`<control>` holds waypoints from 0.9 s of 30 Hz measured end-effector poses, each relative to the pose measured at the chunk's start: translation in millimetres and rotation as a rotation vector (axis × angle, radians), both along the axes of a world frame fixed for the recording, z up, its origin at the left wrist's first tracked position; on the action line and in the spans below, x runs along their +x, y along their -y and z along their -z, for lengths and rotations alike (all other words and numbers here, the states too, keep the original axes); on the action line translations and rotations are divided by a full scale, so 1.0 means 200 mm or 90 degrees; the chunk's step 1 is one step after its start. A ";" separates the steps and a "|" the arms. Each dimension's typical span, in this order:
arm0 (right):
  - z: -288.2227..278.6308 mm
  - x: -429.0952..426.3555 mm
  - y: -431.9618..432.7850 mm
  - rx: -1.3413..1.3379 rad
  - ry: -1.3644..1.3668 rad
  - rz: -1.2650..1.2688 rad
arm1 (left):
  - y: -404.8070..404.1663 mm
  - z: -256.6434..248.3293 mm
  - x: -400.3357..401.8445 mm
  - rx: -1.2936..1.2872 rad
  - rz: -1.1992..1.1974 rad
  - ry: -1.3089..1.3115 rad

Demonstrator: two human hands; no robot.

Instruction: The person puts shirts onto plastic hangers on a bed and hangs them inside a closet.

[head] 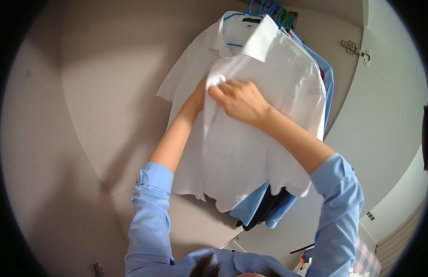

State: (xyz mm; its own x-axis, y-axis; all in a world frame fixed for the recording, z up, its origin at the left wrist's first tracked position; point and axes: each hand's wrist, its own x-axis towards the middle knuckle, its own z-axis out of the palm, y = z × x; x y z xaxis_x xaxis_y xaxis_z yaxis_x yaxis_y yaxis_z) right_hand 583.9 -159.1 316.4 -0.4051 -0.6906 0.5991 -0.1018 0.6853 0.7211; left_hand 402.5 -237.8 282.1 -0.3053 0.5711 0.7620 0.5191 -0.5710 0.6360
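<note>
A white short-sleeved shirt (pixel 234 145) hangs before me on a blue hanger (pixel 233 45), its front partly undone below the collar. My right hand (pixel 240 98) pinches the fabric along the front opening, a little below the collar, with fingers curled in. Reaching inside the opening, my left hand (pixel 201 90) is behind the same front panel. Its fingers are hidden by the cloth, so their grip cannot be seen.
Behind the shirt hang light blue (pixel 250 204) and black garments (pixel 266 209). Several blue and green hangers (pixel 286 19) crowd the rail above. To the right is an open cabinet door (pixel 383 104) with a metal hinge (pixel 356 50). The closet side wall (pixel 34 121) stands at left.
</note>
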 end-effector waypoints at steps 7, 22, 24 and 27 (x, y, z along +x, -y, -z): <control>0.04 -0.26 -0.21 -0.003 0.026 0.233 | 0.01 0.16 -0.05 -0.102 0.092 0.129; 0.71 -0.19 -0.50 0.063 0.303 0.328 | 0.14 1.95 -0.58 -0.480 -0.263 0.079; 0.89 -0.21 -0.45 0.067 0.327 0.332 | 0.22 2.03 -0.64 -0.489 -0.371 -0.003; 1.07 -0.13 -0.51 -0.004 0.445 0.379 | 0.12 1.94 -0.45 -0.579 -0.450 -0.129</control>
State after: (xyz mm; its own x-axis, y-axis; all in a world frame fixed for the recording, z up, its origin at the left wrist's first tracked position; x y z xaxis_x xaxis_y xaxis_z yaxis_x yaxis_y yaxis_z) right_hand 557.5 -56.2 101.7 -0.9644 -0.2496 0.0870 -0.1426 0.7683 0.6240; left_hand 312.7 -262.4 -106.9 -0.6929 0.6831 0.2306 0.6780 0.5087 0.5306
